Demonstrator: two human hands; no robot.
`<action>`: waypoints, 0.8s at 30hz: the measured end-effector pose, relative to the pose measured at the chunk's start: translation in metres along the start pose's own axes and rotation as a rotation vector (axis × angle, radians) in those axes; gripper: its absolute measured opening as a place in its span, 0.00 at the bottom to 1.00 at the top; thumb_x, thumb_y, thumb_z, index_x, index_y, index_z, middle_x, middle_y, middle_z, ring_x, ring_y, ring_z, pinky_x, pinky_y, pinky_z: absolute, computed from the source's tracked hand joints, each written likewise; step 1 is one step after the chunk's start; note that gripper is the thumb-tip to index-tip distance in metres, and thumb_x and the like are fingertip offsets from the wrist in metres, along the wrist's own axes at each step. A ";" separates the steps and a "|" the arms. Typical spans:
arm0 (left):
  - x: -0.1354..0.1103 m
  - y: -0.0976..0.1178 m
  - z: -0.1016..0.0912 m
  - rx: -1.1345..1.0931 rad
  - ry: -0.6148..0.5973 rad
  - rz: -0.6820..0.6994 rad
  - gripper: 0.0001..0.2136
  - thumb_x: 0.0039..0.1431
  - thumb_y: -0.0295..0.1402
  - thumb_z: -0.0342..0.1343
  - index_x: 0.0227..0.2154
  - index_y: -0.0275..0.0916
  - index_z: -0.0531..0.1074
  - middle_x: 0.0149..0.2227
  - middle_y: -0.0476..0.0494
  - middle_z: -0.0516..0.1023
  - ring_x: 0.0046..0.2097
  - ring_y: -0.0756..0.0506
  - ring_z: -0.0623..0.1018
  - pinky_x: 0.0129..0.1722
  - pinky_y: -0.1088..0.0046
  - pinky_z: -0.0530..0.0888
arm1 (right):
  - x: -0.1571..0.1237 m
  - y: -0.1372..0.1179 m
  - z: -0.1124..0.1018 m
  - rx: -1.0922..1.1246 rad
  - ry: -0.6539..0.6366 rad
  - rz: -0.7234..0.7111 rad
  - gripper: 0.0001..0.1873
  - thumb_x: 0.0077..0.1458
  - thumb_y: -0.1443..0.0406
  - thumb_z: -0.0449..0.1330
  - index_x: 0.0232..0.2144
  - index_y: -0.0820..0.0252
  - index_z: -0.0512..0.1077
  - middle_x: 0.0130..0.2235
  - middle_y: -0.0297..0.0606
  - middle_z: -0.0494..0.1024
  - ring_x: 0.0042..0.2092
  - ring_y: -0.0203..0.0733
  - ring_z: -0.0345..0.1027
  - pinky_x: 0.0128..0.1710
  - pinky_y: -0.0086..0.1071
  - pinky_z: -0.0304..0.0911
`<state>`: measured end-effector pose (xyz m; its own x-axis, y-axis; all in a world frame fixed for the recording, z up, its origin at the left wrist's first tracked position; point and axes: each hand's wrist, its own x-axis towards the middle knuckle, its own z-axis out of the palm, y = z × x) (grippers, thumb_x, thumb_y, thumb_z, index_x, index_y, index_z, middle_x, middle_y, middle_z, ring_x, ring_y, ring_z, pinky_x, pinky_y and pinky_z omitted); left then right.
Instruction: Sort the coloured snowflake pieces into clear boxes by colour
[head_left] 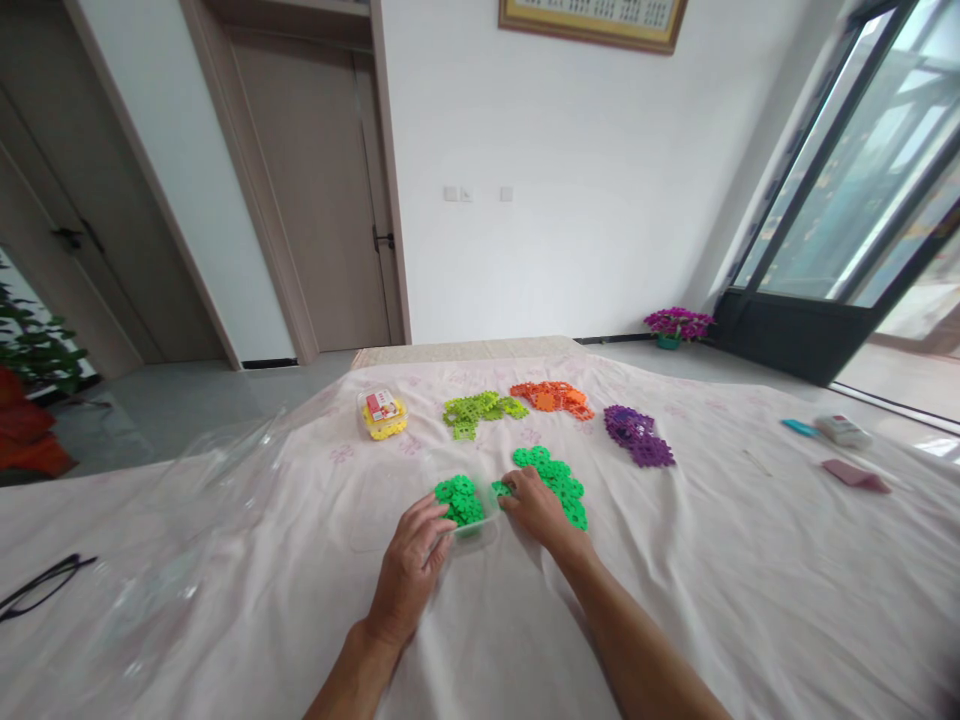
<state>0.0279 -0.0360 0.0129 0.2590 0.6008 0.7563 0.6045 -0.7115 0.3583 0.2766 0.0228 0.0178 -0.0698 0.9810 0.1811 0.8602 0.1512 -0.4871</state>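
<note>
Bright green snowflake-shaped plastic discs (459, 498) fill part of a clear plastic box (489, 528) in front of me. My left hand (411, 556) grips the box at its left side, fingers over the rim. Just right of the box, my right hand (537, 505) pinches a green disc (500, 489) close to the rim. Under and beyond that hand spreads a loose pile of green discs (561, 482), partly hidden by it. A flat transparent lid (367, 515) appears to lie left of the box.
Behind lie lime-green discs (480, 408), orange discs (551, 397) and purple discs (637, 436). A lidded box of yellow discs (384, 416) stands at the back left. Clear plastic bags (172, 560) and glasses (49, 582) are on the left; a pink cloth (856, 475) lies right.
</note>
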 end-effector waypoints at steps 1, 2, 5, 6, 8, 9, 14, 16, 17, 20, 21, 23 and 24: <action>0.000 0.000 0.000 -0.001 0.003 0.000 0.07 0.63 0.28 0.54 0.41 0.43 0.74 0.47 0.44 0.78 0.57 0.42 0.73 0.56 0.58 0.74 | 0.000 0.001 0.000 0.013 0.018 0.005 0.14 0.52 0.64 0.59 0.42 0.60 0.73 0.44 0.42 0.73 0.45 0.43 0.68 0.43 0.31 0.58; 0.000 0.000 0.000 -0.002 0.009 0.001 0.07 0.63 0.28 0.54 0.41 0.44 0.74 0.47 0.44 0.78 0.57 0.42 0.73 0.55 0.58 0.74 | 0.000 0.001 0.000 0.036 0.033 0.007 0.13 0.51 0.64 0.60 0.41 0.60 0.72 0.42 0.41 0.74 0.44 0.43 0.68 0.42 0.31 0.58; 0.001 0.001 0.000 -0.004 0.014 -0.002 0.07 0.63 0.28 0.54 0.41 0.44 0.75 0.47 0.44 0.78 0.57 0.42 0.73 0.55 0.59 0.75 | 0.001 0.001 0.001 0.140 0.080 0.015 0.10 0.49 0.66 0.60 0.37 0.59 0.70 0.35 0.35 0.75 0.38 0.40 0.68 0.37 0.29 0.58; 0.001 0.000 0.000 -0.004 0.012 -0.003 0.07 0.63 0.28 0.54 0.41 0.44 0.75 0.47 0.44 0.78 0.57 0.42 0.73 0.55 0.59 0.75 | 0.002 0.000 0.001 0.174 0.113 0.016 0.08 0.49 0.66 0.60 0.35 0.58 0.69 0.33 0.34 0.75 0.35 0.39 0.68 0.35 0.29 0.57; 0.002 0.000 0.000 -0.004 0.003 -0.008 0.07 0.63 0.28 0.54 0.41 0.44 0.75 0.47 0.44 0.78 0.57 0.43 0.73 0.55 0.58 0.75 | 0.002 -0.004 0.001 0.225 0.218 0.013 0.04 0.51 0.66 0.60 0.31 0.57 0.68 0.30 0.32 0.74 0.32 0.38 0.66 0.32 0.29 0.56; 0.002 0.000 0.000 -0.006 0.001 -0.009 0.07 0.63 0.28 0.54 0.41 0.44 0.75 0.48 0.44 0.78 0.57 0.42 0.73 0.55 0.58 0.74 | 0.001 -0.007 0.000 0.243 0.283 0.007 0.03 0.52 0.65 0.60 0.30 0.57 0.68 0.29 0.32 0.73 0.31 0.37 0.65 0.31 0.29 0.56; 0.002 0.001 0.000 -0.019 0.005 -0.009 0.07 0.63 0.28 0.54 0.40 0.44 0.75 0.47 0.44 0.78 0.57 0.42 0.73 0.55 0.58 0.75 | -0.003 -0.029 -0.006 0.313 0.467 -0.160 0.01 0.54 0.68 0.58 0.31 0.57 0.69 0.31 0.34 0.74 0.32 0.38 0.67 0.35 0.31 0.62; 0.001 0.000 0.000 -0.015 -0.002 -0.010 0.07 0.63 0.28 0.54 0.41 0.44 0.75 0.48 0.43 0.78 0.57 0.41 0.73 0.55 0.57 0.75 | -0.005 -0.036 -0.007 0.342 0.417 -0.319 0.08 0.56 0.71 0.54 0.37 0.57 0.70 0.38 0.37 0.76 0.39 0.39 0.70 0.41 0.32 0.65; 0.001 0.000 0.000 -0.013 -0.006 -0.010 0.07 0.63 0.28 0.54 0.41 0.44 0.75 0.48 0.43 0.78 0.57 0.41 0.73 0.55 0.57 0.75 | -0.005 -0.037 -0.008 0.349 0.386 -0.381 0.12 0.57 0.73 0.51 0.40 0.57 0.71 0.42 0.39 0.77 0.43 0.39 0.71 0.44 0.32 0.65; 0.001 0.000 0.000 -0.009 -0.009 -0.003 0.07 0.63 0.28 0.54 0.41 0.44 0.75 0.48 0.43 0.78 0.57 0.41 0.73 0.55 0.56 0.75 | -0.002 -0.029 -0.011 0.299 0.349 -0.389 0.18 0.58 0.75 0.47 0.43 0.56 0.71 0.49 0.41 0.75 0.48 0.39 0.70 0.48 0.33 0.65; 0.001 0.000 0.000 -0.009 -0.007 -0.001 0.07 0.63 0.28 0.54 0.41 0.44 0.74 0.47 0.43 0.78 0.57 0.42 0.73 0.55 0.57 0.75 | -0.001 -0.022 -0.013 0.257 0.352 -0.338 0.18 0.58 0.75 0.47 0.42 0.56 0.72 0.49 0.41 0.75 0.48 0.39 0.70 0.49 0.33 0.65; 0.001 -0.001 0.001 -0.009 0.000 0.002 0.07 0.63 0.28 0.54 0.41 0.44 0.74 0.47 0.43 0.78 0.57 0.42 0.73 0.55 0.57 0.75 | 0.002 -0.007 -0.018 0.142 0.364 -0.189 0.18 0.57 0.75 0.48 0.42 0.57 0.74 0.47 0.41 0.76 0.48 0.41 0.70 0.49 0.33 0.64; 0.001 -0.001 0.001 -0.008 0.004 0.003 0.07 0.63 0.28 0.54 0.41 0.44 0.74 0.47 0.43 0.78 0.57 0.42 0.73 0.55 0.57 0.75 | 0.003 0.002 -0.021 0.074 0.365 -0.106 0.18 0.56 0.74 0.49 0.43 0.57 0.74 0.47 0.41 0.76 0.49 0.42 0.69 0.50 0.33 0.63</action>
<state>0.0284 -0.0347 0.0127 0.2578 0.5977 0.7591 0.5976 -0.7160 0.3608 0.2885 0.0238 0.0351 0.0400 0.8537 0.5193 0.8179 0.2706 -0.5078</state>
